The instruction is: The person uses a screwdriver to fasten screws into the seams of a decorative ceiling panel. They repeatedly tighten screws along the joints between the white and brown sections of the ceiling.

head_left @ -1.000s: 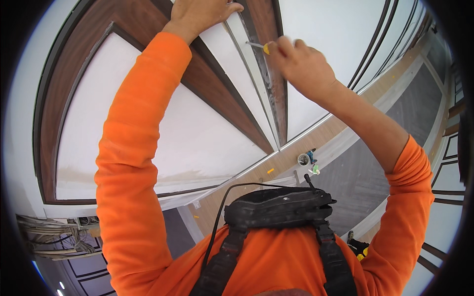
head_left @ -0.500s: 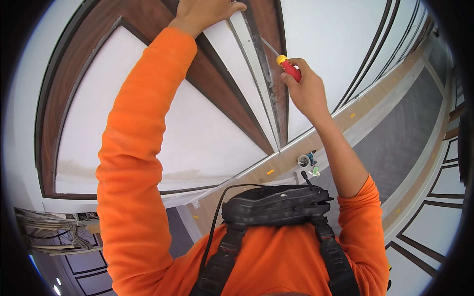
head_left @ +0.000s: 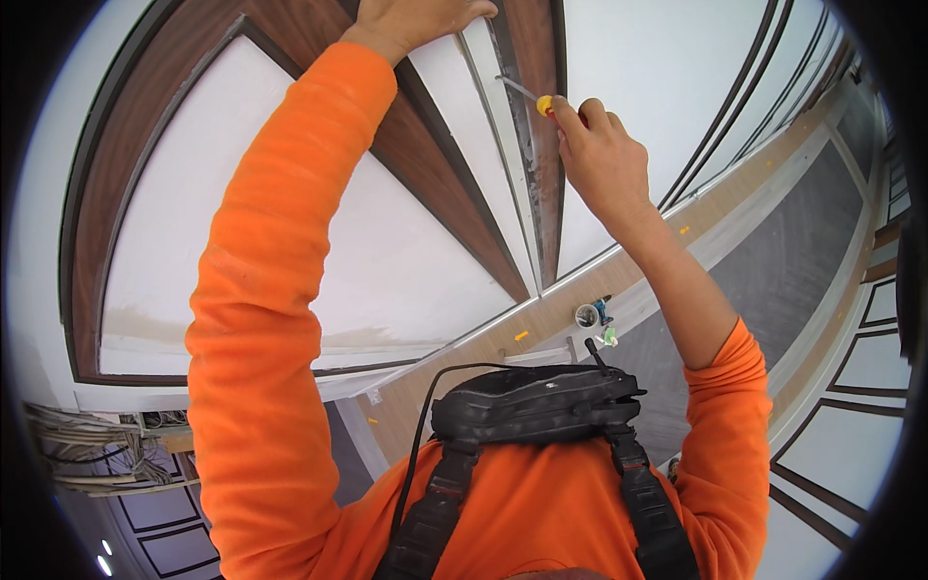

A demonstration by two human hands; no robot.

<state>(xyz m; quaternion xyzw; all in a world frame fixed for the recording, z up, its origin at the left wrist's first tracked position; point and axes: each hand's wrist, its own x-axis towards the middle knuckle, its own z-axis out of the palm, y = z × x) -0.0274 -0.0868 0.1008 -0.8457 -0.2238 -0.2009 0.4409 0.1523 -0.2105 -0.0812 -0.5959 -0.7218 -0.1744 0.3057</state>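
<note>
My left hand [head_left: 411,24] is raised at the top edge, beside the upper part of a brown-framed door [head_left: 416,174] with white panels. Its thumb stretches out to the right toward the door's pale edge strip [head_left: 498,145]; the other fingers are largely cut off by the picture's rim. My right hand [head_left: 607,159] is wrapped around a screwdriver [head_left: 545,104] with a red and yellow handle. The screwdriver's shaft points up and left, its tip at the gap between the edge strip and the dark brown door jamb [head_left: 538,58]. Whether the tip touches metal I cannot tell.
On the floor below stand a small bucket [head_left: 586,316] and a blue cordless drill [head_left: 604,307]. A black chest pouch [head_left: 532,404] with straps and a cable hangs on me. Bundled cables [head_left: 92,449] lie at the lower left. White wall with dark trim lies right.
My right hand has turned and moved slightly, swinging the screwdriver's tip left onto the door's edge. My left hand shifts a little to the right in the picture as the view moves.
</note>
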